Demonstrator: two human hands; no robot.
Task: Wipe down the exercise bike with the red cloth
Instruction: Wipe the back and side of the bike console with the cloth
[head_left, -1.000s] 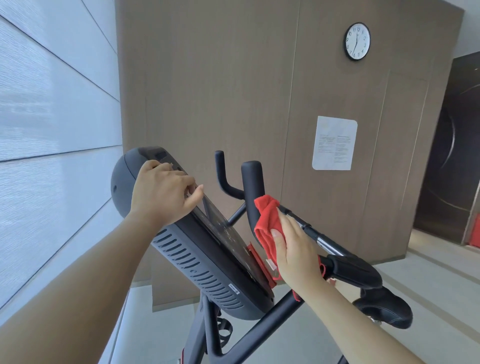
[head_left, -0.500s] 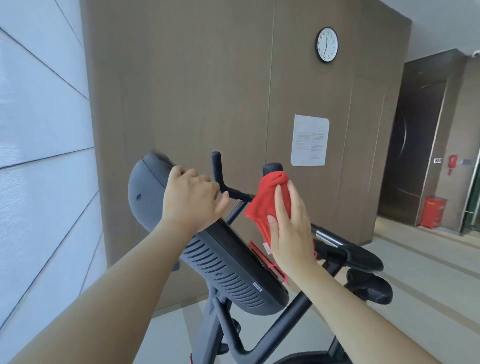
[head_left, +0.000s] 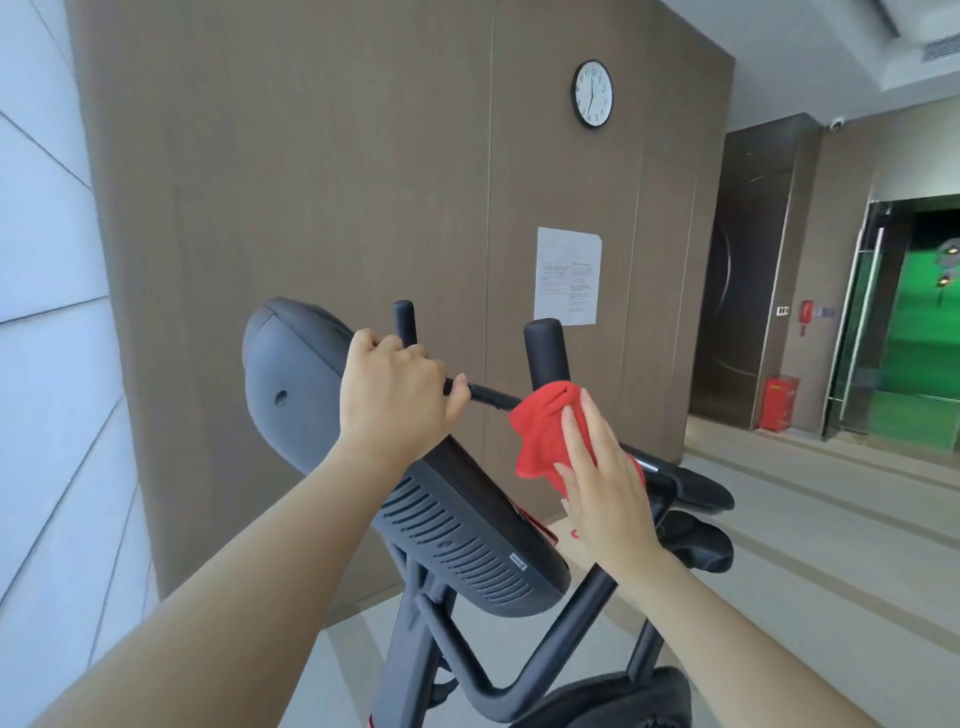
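The black exercise bike (head_left: 457, 525) stands in front of me, seen from behind its tilted console. My left hand (head_left: 395, 400) grips the console's upper edge, fingers curled over it. The red cloth (head_left: 540, 431) is wrapped round the base of the right upright handlebar (head_left: 543, 348). My right hand (head_left: 602, 473) presses the cloth against the bar with straight fingers. A thinner left handlebar post (head_left: 404, 319) rises behind my left hand. The padded armrest and saddle (head_left: 698, 543) show to the right, partly hidden by my right forearm.
A brown panelled wall with a clock (head_left: 592, 93) and a paper notice (head_left: 568, 275) is close behind the bike. A white wall runs along the left. To the right the floor opens towards a dark door, a red box (head_left: 777, 404) and a glass doorway.
My view has swung right and back. The red cloth and my right hand have slid down the right handlebar from its tip to its base. My left hand keeps its grip on the console.
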